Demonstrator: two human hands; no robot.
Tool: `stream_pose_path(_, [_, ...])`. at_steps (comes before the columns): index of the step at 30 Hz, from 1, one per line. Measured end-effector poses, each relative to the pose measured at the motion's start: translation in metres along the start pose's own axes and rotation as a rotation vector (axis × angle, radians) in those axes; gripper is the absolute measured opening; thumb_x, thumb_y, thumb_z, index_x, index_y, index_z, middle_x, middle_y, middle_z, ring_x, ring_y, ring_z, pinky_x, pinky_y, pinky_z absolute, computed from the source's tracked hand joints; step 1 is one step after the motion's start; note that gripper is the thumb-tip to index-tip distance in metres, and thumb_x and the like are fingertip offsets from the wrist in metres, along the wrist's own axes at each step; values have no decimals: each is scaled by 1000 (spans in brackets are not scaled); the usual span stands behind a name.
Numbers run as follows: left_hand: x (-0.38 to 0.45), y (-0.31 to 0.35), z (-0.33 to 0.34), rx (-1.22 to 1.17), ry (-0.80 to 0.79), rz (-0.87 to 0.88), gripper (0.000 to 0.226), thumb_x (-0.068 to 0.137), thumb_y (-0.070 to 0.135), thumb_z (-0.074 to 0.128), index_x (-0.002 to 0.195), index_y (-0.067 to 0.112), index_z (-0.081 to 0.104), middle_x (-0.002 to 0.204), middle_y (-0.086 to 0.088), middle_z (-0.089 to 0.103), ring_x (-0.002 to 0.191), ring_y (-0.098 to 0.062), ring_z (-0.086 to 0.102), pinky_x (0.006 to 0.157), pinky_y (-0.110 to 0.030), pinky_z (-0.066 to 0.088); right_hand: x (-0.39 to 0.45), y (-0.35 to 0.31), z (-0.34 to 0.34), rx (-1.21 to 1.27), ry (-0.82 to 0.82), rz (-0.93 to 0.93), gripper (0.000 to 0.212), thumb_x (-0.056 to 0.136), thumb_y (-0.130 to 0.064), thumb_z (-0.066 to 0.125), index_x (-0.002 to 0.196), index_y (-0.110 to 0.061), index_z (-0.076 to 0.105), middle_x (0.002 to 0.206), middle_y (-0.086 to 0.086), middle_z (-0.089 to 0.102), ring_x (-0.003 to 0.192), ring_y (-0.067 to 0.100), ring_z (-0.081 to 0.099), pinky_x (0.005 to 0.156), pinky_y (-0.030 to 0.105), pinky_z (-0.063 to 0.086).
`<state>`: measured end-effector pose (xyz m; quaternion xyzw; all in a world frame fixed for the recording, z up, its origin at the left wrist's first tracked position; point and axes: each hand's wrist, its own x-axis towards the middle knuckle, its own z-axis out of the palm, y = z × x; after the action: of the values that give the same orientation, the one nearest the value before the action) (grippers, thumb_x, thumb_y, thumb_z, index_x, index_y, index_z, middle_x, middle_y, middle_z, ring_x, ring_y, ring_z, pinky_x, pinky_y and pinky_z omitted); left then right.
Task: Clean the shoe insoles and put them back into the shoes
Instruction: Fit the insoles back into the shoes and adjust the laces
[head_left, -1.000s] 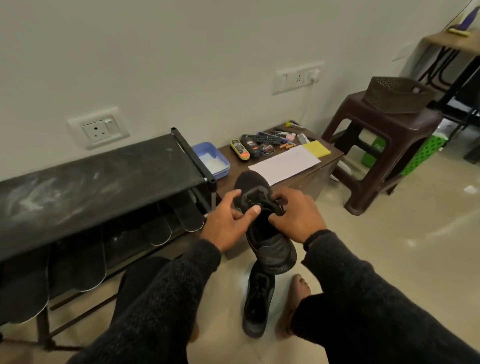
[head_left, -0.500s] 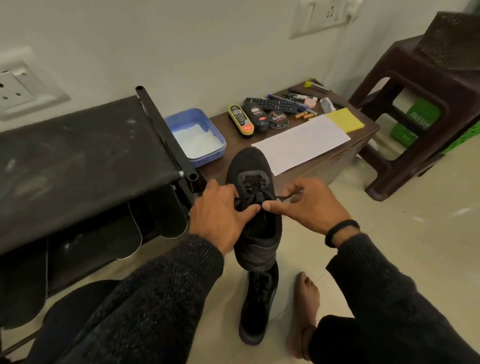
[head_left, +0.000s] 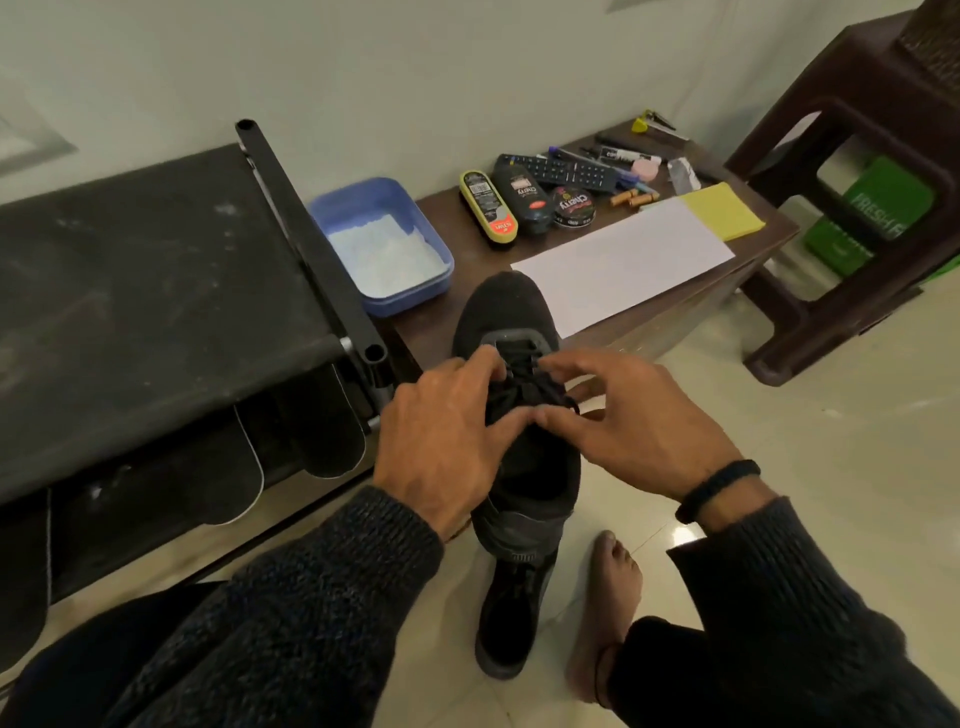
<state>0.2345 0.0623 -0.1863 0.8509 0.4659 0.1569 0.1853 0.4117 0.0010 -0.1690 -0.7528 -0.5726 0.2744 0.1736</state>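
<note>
— Where is the black lace-up fabric shoe (head_left: 511, 364)?

— Held up in the middle, toe pointing far, over the near edge of the low brown wooden bench (head_left: 447, 218). The left hand (head_left: 447, 441) holds its left side, thumb and forefinger curled at the black laces (head_left: 524, 389). The right hand (head_left: 634, 426) pinches the laces from the right, its other fingers spread loosely.

— And the second one?

— The second black shoe (head_left: 511, 618) lies on the pale tiled floor (head_left: 831, 441) just below, beside a bare foot (head_left: 602, 618).

— Any insoles?

— Dark flat insoles (head_left: 244, 467) hang along the lower shelf of the black metal shoe rack (head_left: 156, 291) on the left.

— What is on the bench?

— A blue plastic tub of white powder (head_left: 384, 244), a white paper sheet (head_left: 623, 260), a yellow cloth (head_left: 724, 210), polish containers (head_left: 524, 202) and a black remote (head_left: 563, 171).
</note>
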Motion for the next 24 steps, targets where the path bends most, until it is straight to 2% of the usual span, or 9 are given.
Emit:
stream_pose_path(3, [2, -4, -4, 34, 43, 6, 33, 94, 57, 58, 119, 37, 54, 102, 12, 61, 89, -12, 62, 70, -28, 42, 1, -3, 1, 54, 47, 24, 62, 82, -35, 80, 137, -38, 53, 117, -15, 60, 100, 2, 60, 83, 29, 59])
stream_pose_path(7, [4, -4, -3, -77, 79, -19, 33, 102, 43, 50, 133, 32, 56, 108, 6, 55, 93, -14, 59, 76, -31, 52, 10, -15, 14, 96, 248, 40, 49, 84, -27, 79, 130, -30, 62, 112, -11, 67, 98, 4, 63, 76, 16, 53])
stream_pose_path(9, [6, -4, 0, -158, 88, -18, 32, 106, 36, 42, 133, 27, 57, 109, 4, 54, 98, -14, 55, 85, -33, 52, 18, -16, 14, 103, 214, 56, 45, 86, -31, 77, 129, -30, 63, 111, -9, 68, 96, 5, 63, 73, 14, 49])
stream_pose_path(12, [9, -4, 2, -299, 44, -84, 31, 108, 30, 35, 128, 26, 58, 110, 3, 54, 106, -14, 52, 93, -32, 47, 25, -14, 2, 192, 114, 73, 31, 94, -41, 67, 123, -29, 67, 104, -10, 67, 93, 6, 64, 79, 25, 55])
stream_pose_path(14, [16, -4, 2, -341, 25, -118, 25, 108, 26, 38, 120, 27, 60, 106, 3, 56, 103, -13, 53, 91, -31, 48, 32, -14, -5, 280, 95, 72, 21, 101, -36, 58, 114, -27, 71, 98, -12, 68, 91, 5, 64, 83, 31, 57])
stream_pose_path(17, [33, -4, 1, -324, -45, -108, 14, 104, 23, 50, 105, 31, 61, 98, 7, 59, 92, -9, 54, 82, -28, 48, 42, -12, -12, 237, 57, 68, 14, 99, -26, 62, 106, -27, 74, 94, -11, 71, 87, 6, 66, 79, 27, 57])
stream_pose_path(20, [42, -9, -4, -308, -139, -56, 9, 99, 25, 61, 99, 32, 66, 93, 11, 59, 85, -6, 56, 76, -24, 47, 45, -10, -12, 155, -4, 56, 7, 96, -26, 67, 95, -30, 73, 87, -10, 70, 80, 5, 66, 69, 21, 53])
stream_pose_path(24, [44, -13, -10, -237, -221, 130, 11, 95, 29, 68, 105, 33, 72, 97, 16, 59, 88, -4, 58, 83, -24, 53, 47, -5, -8, 73, 0, 61, 11, 97, -22, 65, 88, -27, 69, 85, -13, 68, 77, 3, 63, 66, 21, 52])
